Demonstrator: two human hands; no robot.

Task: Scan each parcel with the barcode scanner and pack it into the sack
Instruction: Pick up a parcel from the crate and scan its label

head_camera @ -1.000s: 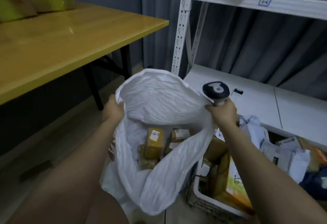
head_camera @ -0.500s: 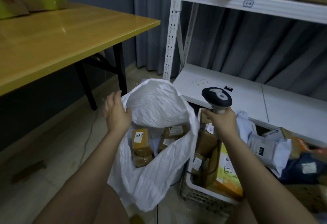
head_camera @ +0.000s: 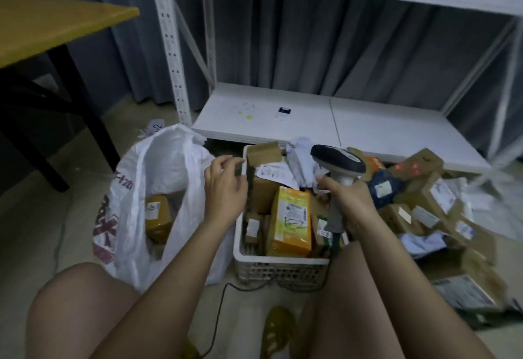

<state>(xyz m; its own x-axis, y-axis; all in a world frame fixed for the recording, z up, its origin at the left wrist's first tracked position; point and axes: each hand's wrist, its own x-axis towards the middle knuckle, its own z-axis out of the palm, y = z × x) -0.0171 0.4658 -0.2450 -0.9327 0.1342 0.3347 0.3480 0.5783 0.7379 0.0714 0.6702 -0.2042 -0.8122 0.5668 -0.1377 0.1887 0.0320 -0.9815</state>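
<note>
The room around me is dim and bluish, with soft, faint shadows and no glare. Wide-angle bending curves the shelf rack (head_camera: 181, 55) uprights near the picture's edges. Motion blur smears the parcels (head_camera: 441, 205) heaped at the right; my forearms look soft and grainy.

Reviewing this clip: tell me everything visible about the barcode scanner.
The barcode scanner is a handheld pistol-type unit, plastic by its look: a dark oval head with a light grey top panel on a pale neck and grey handle. The right hand grips the handle, head uppermost, above the white basket of parcels. A dark cable leaves the handle's base.
</note>
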